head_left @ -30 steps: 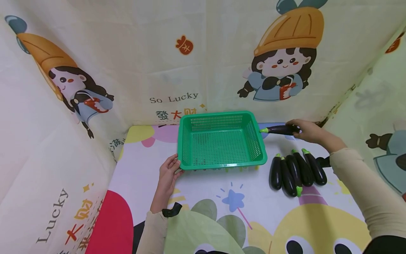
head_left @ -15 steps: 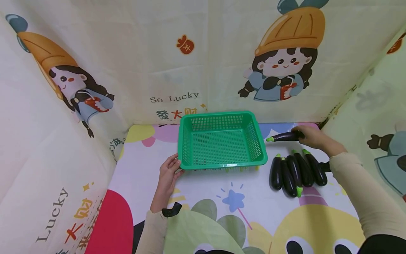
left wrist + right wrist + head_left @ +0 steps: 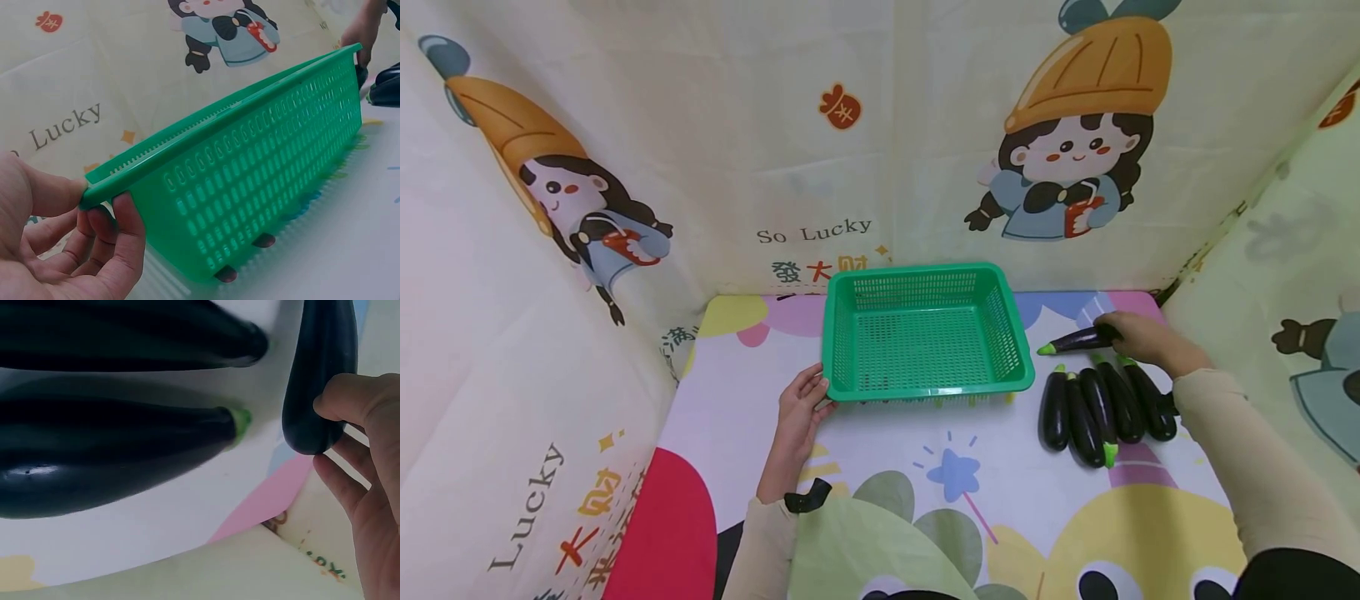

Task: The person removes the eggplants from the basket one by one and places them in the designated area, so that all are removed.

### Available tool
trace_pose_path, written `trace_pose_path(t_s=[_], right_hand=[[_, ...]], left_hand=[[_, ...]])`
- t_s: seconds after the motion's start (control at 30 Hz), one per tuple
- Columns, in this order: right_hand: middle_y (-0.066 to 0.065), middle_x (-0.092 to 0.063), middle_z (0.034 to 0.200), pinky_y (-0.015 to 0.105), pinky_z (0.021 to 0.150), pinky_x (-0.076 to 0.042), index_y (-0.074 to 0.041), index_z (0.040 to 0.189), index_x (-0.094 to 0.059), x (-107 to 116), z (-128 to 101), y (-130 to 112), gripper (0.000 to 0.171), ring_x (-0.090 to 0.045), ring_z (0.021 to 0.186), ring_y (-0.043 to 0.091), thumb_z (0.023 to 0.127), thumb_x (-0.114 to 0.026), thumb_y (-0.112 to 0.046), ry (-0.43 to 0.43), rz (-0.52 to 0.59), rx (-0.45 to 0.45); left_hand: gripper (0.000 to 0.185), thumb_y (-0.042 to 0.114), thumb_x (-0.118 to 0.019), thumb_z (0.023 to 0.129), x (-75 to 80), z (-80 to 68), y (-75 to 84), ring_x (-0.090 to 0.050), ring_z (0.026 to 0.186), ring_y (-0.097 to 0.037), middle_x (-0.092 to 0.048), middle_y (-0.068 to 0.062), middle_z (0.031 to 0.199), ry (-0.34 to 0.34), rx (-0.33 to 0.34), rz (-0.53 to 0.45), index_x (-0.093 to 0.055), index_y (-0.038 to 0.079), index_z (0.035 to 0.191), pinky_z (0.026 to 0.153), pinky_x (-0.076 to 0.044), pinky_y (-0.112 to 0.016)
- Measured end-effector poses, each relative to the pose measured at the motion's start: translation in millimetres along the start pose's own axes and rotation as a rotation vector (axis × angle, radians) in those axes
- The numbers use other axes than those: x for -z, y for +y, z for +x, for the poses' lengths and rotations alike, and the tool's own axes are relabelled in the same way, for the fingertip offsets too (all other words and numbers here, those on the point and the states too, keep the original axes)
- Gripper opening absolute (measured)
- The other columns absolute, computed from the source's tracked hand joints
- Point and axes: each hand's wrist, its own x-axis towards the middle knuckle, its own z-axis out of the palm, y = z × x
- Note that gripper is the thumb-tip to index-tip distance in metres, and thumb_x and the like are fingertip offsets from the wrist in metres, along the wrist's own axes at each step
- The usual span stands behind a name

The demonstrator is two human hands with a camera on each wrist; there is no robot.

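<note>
A green plastic basket [image 3: 925, 390] with slotted walls stands near the back of the table, and no eggplant lies in it. My left hand [image 3: 800, 408] pinches its front left corner; in the left wrist view the thumb [image 3: 59, 190] lies on top of the rim with fingers below. Right of the basket, my right hand [image 3: 1153, 340] grips an eggplant [image 3: 1081, 340] by its thick dark end, the green stem end pointing left. Just in front of that hand, several more eggplants [image 3: 1097, 408] lie side by side in a row.
The table [image 3: 880, 450] wears a white cloth with coloured cartoon prints. Printed fabric walls [image 3: 895, 167] rise behind and on both sides, the back one close behind the basket.
My right hand has drawn the held eggplant away from the basket's right side, rightward and nearer to the row. The left hand and basket keep their place.
</note>
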Motion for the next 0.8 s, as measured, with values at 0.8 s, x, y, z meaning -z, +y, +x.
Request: trace_pose_path(t_s=[0.8], right_hand=[[0.03, -0.068, 0.106, 0.064, 0.091, -0.049, 0.014, 0.112, -0.064, -17, -11, 14, 0.035, -0.065, 0.098, 0.045, 0.078, -0.06, 0.019, 0.077, 0.006, 0.042]], left_hand=[[0.044, 0.007, -0.056, 0.107, 0.3, 0.9, -0.7, -0.068, 0.085, -0.01, -0.064, 0.001, 0.111, -0.003, 0.006, -0.002, -0.049, 0.004, 0.15, 0.076, -0.06, -0.027]])
